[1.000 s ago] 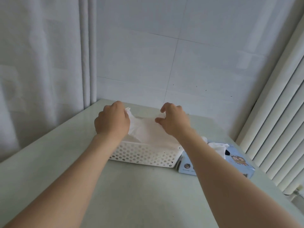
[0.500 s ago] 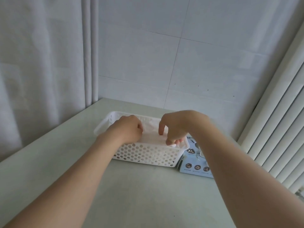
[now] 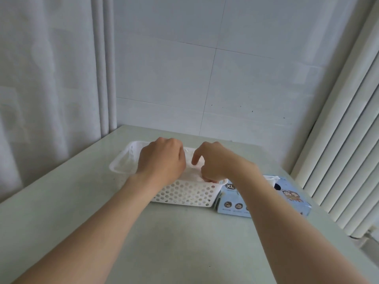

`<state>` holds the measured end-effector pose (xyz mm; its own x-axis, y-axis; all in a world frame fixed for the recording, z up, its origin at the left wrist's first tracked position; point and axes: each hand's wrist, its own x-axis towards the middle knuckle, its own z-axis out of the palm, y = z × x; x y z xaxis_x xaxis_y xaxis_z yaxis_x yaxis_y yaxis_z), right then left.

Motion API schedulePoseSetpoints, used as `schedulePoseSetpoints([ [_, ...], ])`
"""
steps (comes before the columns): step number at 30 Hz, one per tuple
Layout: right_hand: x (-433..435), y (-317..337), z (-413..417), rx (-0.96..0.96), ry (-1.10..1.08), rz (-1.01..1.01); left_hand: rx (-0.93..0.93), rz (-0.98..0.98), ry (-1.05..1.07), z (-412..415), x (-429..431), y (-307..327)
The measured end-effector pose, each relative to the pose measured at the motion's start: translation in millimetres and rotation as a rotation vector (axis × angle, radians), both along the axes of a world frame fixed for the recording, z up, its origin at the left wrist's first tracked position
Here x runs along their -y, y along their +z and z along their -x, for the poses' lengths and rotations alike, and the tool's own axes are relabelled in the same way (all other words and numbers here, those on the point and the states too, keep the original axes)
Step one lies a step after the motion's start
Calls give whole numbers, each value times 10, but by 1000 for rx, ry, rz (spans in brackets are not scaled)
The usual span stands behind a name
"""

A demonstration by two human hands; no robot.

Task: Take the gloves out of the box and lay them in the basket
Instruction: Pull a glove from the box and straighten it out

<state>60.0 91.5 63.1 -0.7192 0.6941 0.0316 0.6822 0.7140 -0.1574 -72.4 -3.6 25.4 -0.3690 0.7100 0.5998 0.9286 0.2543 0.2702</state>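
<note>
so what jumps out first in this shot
The left hand and right hand reach into the white perforated basket on the pale table, onto the white gloves inside it. Beside the basket's right end sits a pale blue box marked XL, a glove poking from its top.

My pale blue glove box (image 3: pixel 291 201) carries the white letters "XL" on a dark round badge (image 3: pixel 230 186) on its near face. Small print under the round icons (image 3: pixel 238 206) below is too blurred to read.

White perforated basket (image 3: pixel 184 194), pale-blue box (image 3: pixel 231 203)
</note>
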Motion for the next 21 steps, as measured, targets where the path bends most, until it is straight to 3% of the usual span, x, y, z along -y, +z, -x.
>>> schedulePoseSetpoints([
  [6, -13, -249, -220, -508, -97, -232, -159, -190, -149, -381, -83, -226],
  [9, -36, -364, -428, -667, -138, -294, -225, -247, -199, -531, -120, -380],
  [17, -197, -536, -1002, -612, -270, -240, -397, -227, -328, -901, -231, -639],
  [21, -238, -535, -1189, -395, -358, -185, -458, -171, -342, -949, -227, -686],
])
